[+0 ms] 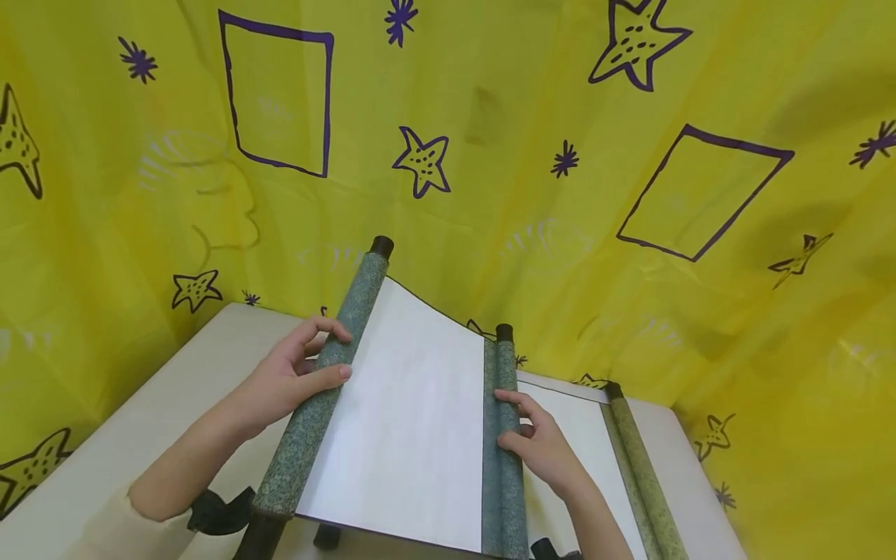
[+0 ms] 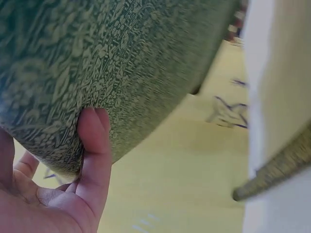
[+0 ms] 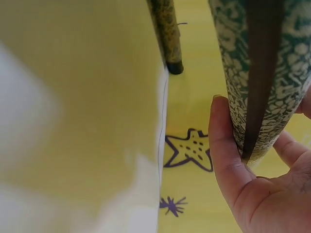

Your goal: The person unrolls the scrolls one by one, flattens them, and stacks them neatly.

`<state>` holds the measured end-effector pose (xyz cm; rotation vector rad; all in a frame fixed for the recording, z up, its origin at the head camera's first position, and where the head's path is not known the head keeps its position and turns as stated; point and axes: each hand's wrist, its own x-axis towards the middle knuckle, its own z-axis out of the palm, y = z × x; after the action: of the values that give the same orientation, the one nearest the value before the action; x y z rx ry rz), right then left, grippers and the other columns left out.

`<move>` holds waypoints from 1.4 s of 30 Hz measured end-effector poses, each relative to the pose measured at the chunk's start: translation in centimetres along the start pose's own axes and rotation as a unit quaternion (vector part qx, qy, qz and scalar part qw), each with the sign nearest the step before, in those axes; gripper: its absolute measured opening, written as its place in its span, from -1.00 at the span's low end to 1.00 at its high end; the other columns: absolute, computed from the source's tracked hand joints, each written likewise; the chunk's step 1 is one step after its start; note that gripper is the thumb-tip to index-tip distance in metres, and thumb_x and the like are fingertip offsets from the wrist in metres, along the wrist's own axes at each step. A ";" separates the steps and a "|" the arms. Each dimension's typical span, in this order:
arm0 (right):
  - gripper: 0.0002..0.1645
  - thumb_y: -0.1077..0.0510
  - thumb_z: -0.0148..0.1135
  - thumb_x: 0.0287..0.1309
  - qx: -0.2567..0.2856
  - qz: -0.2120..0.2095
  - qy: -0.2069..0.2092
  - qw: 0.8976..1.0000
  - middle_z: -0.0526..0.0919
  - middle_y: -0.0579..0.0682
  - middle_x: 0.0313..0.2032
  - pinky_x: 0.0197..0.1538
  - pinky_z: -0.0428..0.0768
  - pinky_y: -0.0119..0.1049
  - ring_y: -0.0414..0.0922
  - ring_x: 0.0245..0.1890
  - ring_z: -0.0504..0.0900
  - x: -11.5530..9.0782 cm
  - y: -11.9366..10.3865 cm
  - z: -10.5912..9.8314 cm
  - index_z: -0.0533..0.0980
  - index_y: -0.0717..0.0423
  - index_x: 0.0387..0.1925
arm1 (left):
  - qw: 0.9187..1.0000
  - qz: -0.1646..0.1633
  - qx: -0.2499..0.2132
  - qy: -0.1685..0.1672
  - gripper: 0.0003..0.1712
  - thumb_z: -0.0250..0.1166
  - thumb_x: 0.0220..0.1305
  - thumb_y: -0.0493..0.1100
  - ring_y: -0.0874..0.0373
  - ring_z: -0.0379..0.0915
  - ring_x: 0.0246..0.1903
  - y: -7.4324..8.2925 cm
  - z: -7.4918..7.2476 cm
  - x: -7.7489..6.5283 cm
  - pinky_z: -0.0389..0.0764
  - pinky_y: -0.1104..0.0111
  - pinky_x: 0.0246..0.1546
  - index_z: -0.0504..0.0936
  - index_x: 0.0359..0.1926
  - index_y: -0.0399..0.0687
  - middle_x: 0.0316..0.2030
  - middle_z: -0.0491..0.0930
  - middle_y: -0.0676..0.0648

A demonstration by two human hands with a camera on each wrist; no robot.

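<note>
A partly unrolled scroll with a white sheet (image 1: 413, 412) and blue-green patterned ends tilts above the table in the head view. My left hand (image 1: 301, 369) grips its thick left roll (image 1: 311, 424), fingers over the far side and thumb on the near side. The narrower right roll (image 1: 510, 467) is held between the thumb and fingers of my right hand (image 1: 537, 439). Black knobs cap the rolls. In the left wrist view, fingers (image 2: 95, 145) curl round the patterned cloth. The right wrist view shows the right hand (image 3: 262, 189) around the patterned roll (image 3: 286, 87).
Beneath, a second scroll with a white sheet (image 1: 563, 428) and an olive-green roll (image 1: 647, 467) lies on the white table (image 1: 238, 342). Another black knob (image 1: 327, 537) shows below the held sheet. Yellow cloth (image 1: 490, 233) printed with purple stars and frames stands behind the table and at both sides.
</note>
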<state>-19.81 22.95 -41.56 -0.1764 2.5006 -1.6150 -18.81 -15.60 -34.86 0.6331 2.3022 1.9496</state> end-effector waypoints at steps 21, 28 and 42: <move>-0.26 0.31 0.34 0.09 -0.064 0.013 0.016 0.998 0.37 0.21 0.19 -0.36 0.52 -0.21 -0.05 -0.32 0.51 -1.8 -0.4 -2.8 0.44 -0.15 0.32 | 0.977 -0.012 0.204 -0.054 -0.80 0.31 0.30 -0.17 0.10 0.29 -0.43 -4.1 -0.3 0.7 0.42 0.33 -0.45 0.57 -0.07 0.10 0.02 0.51 -0.12; -0.25 0.31 0.32 0.09 -0.069 0.010 0.009 0.998 0.35 0.20 0.28 -0.37 0.52 -0.22 -0.05 -0.32 0.51 -2.2 -0.2 -3.2 0.42 -0.14 0.33 | 0.975 -0.021 0.214 -0.062 -0.78 0.35 0.28 -0.07 0.14 0.23 -0.49 -3.9 -0.4 0.3 0.31 0.35 -0.52 0.52 -0.12 0.06 -0.16 0.49 -0.08; -0.25 0.32 0.32 0.08 -0.075 0.009 0.005 0.997 0.35 0.20 0.32 -0.42 0.50 -0.22 -0.04 -0.34 0.48 -2.6 -0.2 -3.7 0.42 -0.11 0.34 | 0.968 -0.001 0.233 -0.088 -0.86 0.27 0.28 -0.18 0.20 0.18 -0.51 -4.5 -0.9 0.7 0.29 0.36 -0.48 0.54 -0.16 0.10 -0.17 0.51 -0.03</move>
<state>-18.03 26.64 -39.73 -0.1627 2.6235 -1.4264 -20.97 -16.70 -38.78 0.7934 2.6488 1.2810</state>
